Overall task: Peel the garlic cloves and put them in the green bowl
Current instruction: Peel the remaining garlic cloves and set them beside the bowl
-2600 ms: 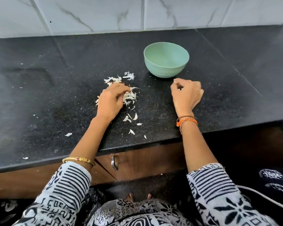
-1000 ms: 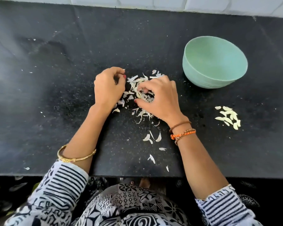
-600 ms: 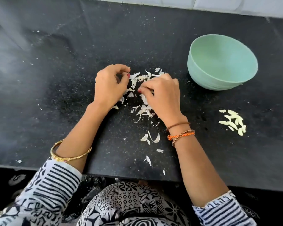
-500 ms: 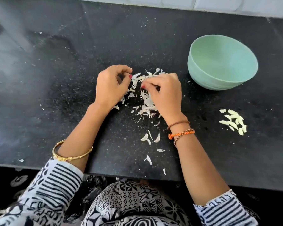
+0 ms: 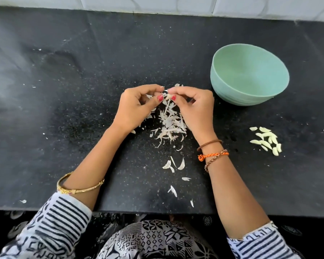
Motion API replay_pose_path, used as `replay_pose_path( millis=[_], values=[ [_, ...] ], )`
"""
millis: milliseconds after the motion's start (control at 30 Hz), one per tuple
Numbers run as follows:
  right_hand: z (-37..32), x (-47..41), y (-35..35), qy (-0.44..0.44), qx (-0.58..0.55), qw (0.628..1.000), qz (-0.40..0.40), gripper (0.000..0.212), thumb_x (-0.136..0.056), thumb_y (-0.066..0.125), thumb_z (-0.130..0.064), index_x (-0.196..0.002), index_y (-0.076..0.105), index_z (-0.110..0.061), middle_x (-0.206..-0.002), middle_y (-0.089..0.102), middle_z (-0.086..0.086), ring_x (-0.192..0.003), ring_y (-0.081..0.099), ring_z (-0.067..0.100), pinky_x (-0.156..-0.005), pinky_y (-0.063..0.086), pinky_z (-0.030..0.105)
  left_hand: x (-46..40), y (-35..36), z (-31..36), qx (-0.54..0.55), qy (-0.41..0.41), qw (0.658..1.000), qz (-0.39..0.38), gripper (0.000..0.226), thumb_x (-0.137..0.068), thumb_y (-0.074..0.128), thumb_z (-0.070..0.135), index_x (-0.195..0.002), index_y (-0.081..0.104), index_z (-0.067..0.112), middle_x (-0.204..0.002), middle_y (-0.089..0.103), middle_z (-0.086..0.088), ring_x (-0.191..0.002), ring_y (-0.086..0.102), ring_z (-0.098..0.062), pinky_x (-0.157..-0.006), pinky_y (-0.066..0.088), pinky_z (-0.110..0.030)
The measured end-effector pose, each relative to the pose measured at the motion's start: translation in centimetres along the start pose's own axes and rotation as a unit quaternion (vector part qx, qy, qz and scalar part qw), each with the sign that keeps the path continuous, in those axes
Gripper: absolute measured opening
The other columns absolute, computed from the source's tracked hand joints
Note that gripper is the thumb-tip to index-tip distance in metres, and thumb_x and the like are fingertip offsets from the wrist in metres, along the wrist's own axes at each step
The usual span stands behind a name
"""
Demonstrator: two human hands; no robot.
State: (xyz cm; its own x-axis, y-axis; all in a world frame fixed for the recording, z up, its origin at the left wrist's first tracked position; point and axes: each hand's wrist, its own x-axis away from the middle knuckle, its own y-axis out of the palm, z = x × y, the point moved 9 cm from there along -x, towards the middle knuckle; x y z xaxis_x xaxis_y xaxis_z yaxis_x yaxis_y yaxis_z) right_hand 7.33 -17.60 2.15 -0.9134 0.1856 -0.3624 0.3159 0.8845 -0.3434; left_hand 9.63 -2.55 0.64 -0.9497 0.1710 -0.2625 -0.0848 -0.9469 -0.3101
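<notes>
My left hand (image 5: 137, 107) and my right hand (image 5: 195, 107) meet above a heap of white garlic skins (image 5: 169, 124) on the black counter. Both pinch one small garlic clove (image 5: 167, 95) between thumbs and fingertips, a strip of skin hanging from it. The green bowl (image 5: 249, 74) stands to the right of my right hand and looks empty. Several peeled pale cloves (image 5: 267, 140) lie in a small group on the counter below the bowl, to the right.
Loose skin flakes (image 5: 174, 165) trail from the heap toward the counter's front edge (image 5: 157, 210). A white tiled wall (image 5: 176, 4) runs along the back. The black counter (image 5: 54, 90) stretches to the left with only tiny specks on it.
Both hands have lifted from the skin heap and come together, now pinching one clove between them. The camera has tilted down closer to the counter, bringing the peeled cloves into view.
</notes>
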Motion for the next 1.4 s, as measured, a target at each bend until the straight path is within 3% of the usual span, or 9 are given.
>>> replay_pose_path(
  millis=[233, 400, 567, 667, 733, 867, 1067, 1200, 1400],
  values=[
    [0.5, 0.1, 0.1, 0.031, -0.021, 0.999, -0.008, 0.015, -0.073, 0.073, -0.003, -0.078, 0.069, -0.017, -0.071, 0.061, -0.022, -0.069, 0.063, -0.004, -0.068, 0.051, 0.017, 0.1, 1.0, 0.4, -0.003, 0.014, 1.0, -0.026, 0.013, -0.08, 0.068, 0.022, -0.078, 0.065, 0.034, -0.062, 0.063, 0.02, -0.048, 0.044, -0.006, -0.046, 0.039, -0.019],
    [0.8, 0.3, 0.1, 0.061, -0.108, 0.992, -0.01, 0.018, -0.079, 0.065, 0.003, -0.078, 0.066, -0.015, -0.075, 0.065, -0.009, -0.071, 0.061, 0.003, -0.072, 0.05, 0.016, 0.4, 1.1, 0.6, 0.117, -0.024, 0.993, -0.023, 0.014, -0.077, 0.069, 0.004, -0.081, 0.065, 0.018, -0.064, 0.066, 0.014, -0.06, 0.057, 0.0, -0.061, 0.048, -0.013],
    [0.9, 0.4, 0.2, 0.084, -0.119, 0.989, -0.005, 0.022, -0.079, 0.064, 0.004, -0.077, 0.065, -0.018, -0.075, 0.065, -0.006, -0.07, 0.06, 0.004, -0.071, 0.051, 0.017, 0.6, 1.4, 0.4, 0.161, -0.072, 0.984, -0.031, 0.01, -0.071, 0.071, 0.012, -0.075, 0.062, 0.012, -0.058, 0.065, 0.009, -0.05, 0.054, 0.001, -0.046, 0.043, -0.01],
    [1.1, 0.4, 0.0, 0.095, -0.13, 0.987, 0.004, 0.023, -0.081, 0.062, 0.003, -0.08, 0.064, -0.02, -0.077, 0.066, -0.001, -0.072, 0.061, 0.007, -0.071, 0.05, 0.016, 0.7, 1.3, 0.1, 0.149, -0.076, 0.986, -0.026, 0.015, -0.065, 0.074, 0.019, -0.074, 0.064, 0.014, -0.06, 0.065, 0.007, -0.054, 0.055, -0.004, -0.05, 0.046, -0.016],
    [0.8, 0.3, 0.0, 0.087, -0.122, 0.989, 0.002, 0.021, -0.081, 0.062, 0.002, -0.081, 0.066, -0.018, -0.078, 0.066, -0.005, -0.071, 0.061, 0.003, -0.07, 0.049, 0.015, 0.6, 1.3, 0.1, 0.144, -0.074, 0.987, -0.021, 0.012, -0.069, 0.074, 0.01, -0.077, 0.064, 0.015, -0.061, 0.067, 0.008, -0.056, 0.058, -0.004, -0.055, 0.048, -0.016],
    [-0.1, 0.4, -0.1, 0.042, -0.031, 0.999, 0.01, 0.012, -0.08, 0.064, -0.005, -0.084, 0.072, -0.013, -0.076, 0.066, -0.012, -0.072, 0.061, 0.0, -0.073, 0.051, 0.019, 0.5, 0.3, 0.6, 0.108, -0.026, 0.993, 0.028, 0.025, -0.075, 0.069, -0.007, -0.081, 0.063, 0.017, -0.061, 0.066, 0.014, -0.059, 0.057, 0.002, -0.062, 0.047, -0.011],
    [-0.9, 0.8, 0.0, 0.029, 0.094, 0.995, -0.006, 0.012, -0.082, 0.063, -0.016, -0.077, 0.073, -0.014, -0.06, 0.06, -0.01, -0.058, 0.055, 0.005, -0.06, 0.044, 0.02, 1.0, -0.6, 2.7, -0.034, 0.105, 0.991, 0.08, 0.029, -0.073, 0.064, 0.006, -0.082, 0.06, 0.033, -0.066, 0.062, 0.022, -0.057, 0.051, -0.019, -0.055, 0.041, -0.021],
    [-0.6, 0.8, 0.5, 0.053, 0.124, 0.99, -0.037, 0.014, -0.083, 0.06, -0.015, -0.08, 0.074, -0.013, -0.067, 0.068, -0.001, -0.065, 0.062, 0.014, -0.064, 0.05, 0.03, 1.5, -0.4, 4.1, -0.107, 0.17, 0.975, 0.095, 0.023, -0.074, 0.06, 0.01, -0.089, 0.061, 0.028, -0.07, 0.058, 0.024, -0.059, 0.051, -0.012, -0.056, 0.042, -0.018],
    [-1.1, 0.7, -0.5, 0.029, 0.103, 0.994, 0.018, 0.014, -0.083, 0.061, -0.013, -0.081, 0.074, -0.012, -0.067, 0.069, 0.001, -0.065, 0.063, 0.016, -0.066, 0.052, 0.036, 0.6, 0.3, 1.4, -0.039, 0.026, 0.998, 0.036, 0.003, -0.081, 0.067, 0.024, -0.083, 0.067, 0.021, -0.068, 0.063, 0.007, -0.058, 0.049, -0.002, -0.055, 0.041, -0.017]
  ],
)
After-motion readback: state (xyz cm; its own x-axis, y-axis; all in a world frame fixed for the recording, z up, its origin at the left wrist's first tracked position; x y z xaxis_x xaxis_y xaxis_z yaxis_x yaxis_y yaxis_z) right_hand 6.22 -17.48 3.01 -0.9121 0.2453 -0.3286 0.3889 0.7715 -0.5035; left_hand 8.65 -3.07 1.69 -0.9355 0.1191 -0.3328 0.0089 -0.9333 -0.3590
